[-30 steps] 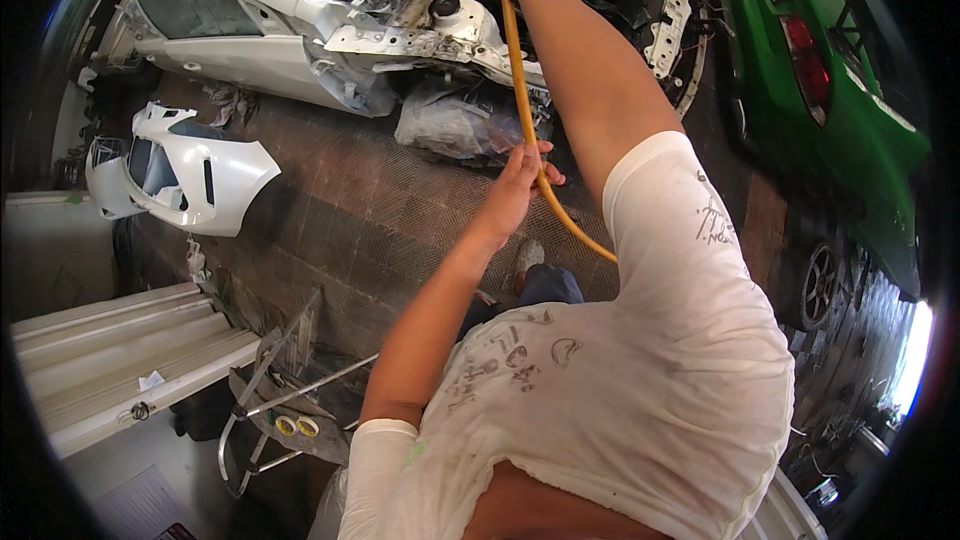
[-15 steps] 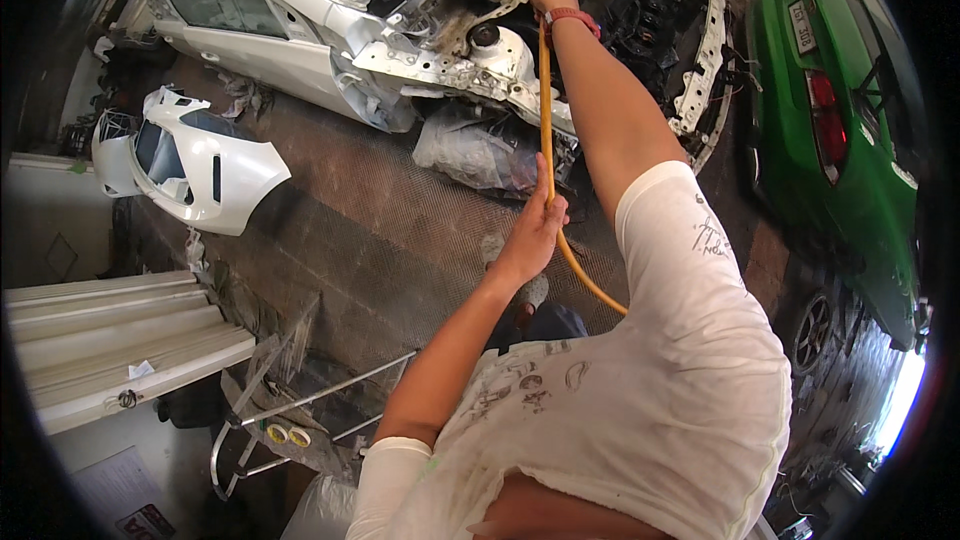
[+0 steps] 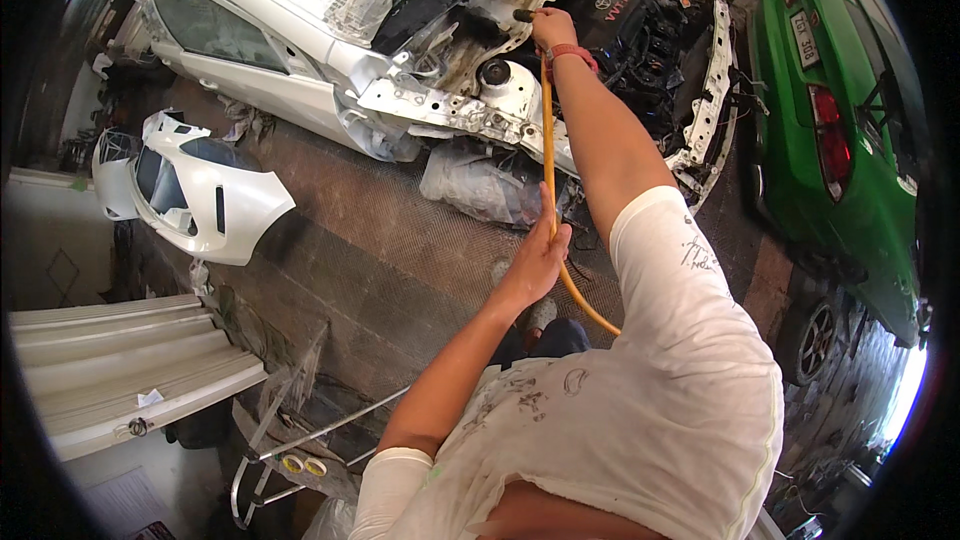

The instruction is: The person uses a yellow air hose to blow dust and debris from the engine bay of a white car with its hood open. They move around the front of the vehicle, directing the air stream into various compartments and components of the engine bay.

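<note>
Hose (image 3: 548, 130), yellow, is run from right hand (image 3: 553, 31) over the left edge of the engine bay (image 3: 630, 45), fingers clenched on its dark end piece (image 3: 523, 15), down through left hand (image 3: 537, 260), fingers lightly closed around it. Slack is best controlled by the left, hose held off the bare metal edge of the white car (image 3: 250, 83); room is left above the floor (image 3: 370, 230) toward the loose bumper (image 3: 240, 202).

My view has tipped toward the white car (image 3: 235, 83): right hand (image 3: 553, 30) and dark nozzle (image 3: 523, 15), earlier cut by top edge, now whole; more engine (image 3: 612, 12) visible.
</note>
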{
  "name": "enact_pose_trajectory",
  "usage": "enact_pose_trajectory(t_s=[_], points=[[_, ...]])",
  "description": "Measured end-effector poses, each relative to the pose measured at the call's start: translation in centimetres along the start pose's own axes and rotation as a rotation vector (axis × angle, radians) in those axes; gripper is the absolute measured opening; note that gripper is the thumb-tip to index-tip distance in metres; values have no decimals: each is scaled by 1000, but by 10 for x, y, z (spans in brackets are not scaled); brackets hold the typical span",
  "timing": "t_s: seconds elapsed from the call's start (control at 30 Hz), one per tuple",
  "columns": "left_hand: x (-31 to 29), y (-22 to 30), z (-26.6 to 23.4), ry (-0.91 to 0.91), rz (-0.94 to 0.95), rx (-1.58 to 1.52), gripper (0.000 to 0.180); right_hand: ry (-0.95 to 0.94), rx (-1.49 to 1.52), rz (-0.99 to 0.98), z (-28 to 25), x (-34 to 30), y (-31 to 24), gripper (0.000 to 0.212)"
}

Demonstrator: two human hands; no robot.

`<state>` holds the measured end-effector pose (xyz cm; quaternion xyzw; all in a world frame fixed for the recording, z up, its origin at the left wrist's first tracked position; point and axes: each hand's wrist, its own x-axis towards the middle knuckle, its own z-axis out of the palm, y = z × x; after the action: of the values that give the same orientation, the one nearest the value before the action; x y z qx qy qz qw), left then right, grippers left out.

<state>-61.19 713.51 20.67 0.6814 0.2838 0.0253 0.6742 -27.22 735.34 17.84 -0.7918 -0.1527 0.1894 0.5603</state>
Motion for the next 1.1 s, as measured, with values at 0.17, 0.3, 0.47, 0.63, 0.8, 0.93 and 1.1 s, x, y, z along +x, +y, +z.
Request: enact_pose_trajectory(t_s=[0.17, 0.3, 0.47, 0.63, 0.8, 0.93, 1.1], points=[[3, -6, -4, 15, 2, 100, 83, -9, 7, 82, -5, -2, 5, 36], [-4, -8, -5, -6, -11, 61, 84, 7, 26, 95, -6, -11, 11, 35], [-12, -18, -4, -10, -36, 57, 83, -31, 61, 40, 0, -19, 12, 35], [-15, -28, 1, 17, 13, 90, 81, -116, 104, 38, -5, -22, -4, 35], [-29, -24, 11, 43, 75, 73, 82, -63, 10, -180, -2, -26, -28, 37], [-62, -21, 20, 53, 92, 74, 84, -103, 31, -122, 1, -59, -42, 37], [-102, -26, 37, 81, 89, 106, 83, -80, -101, -102, -22, -122, -47, 37]])
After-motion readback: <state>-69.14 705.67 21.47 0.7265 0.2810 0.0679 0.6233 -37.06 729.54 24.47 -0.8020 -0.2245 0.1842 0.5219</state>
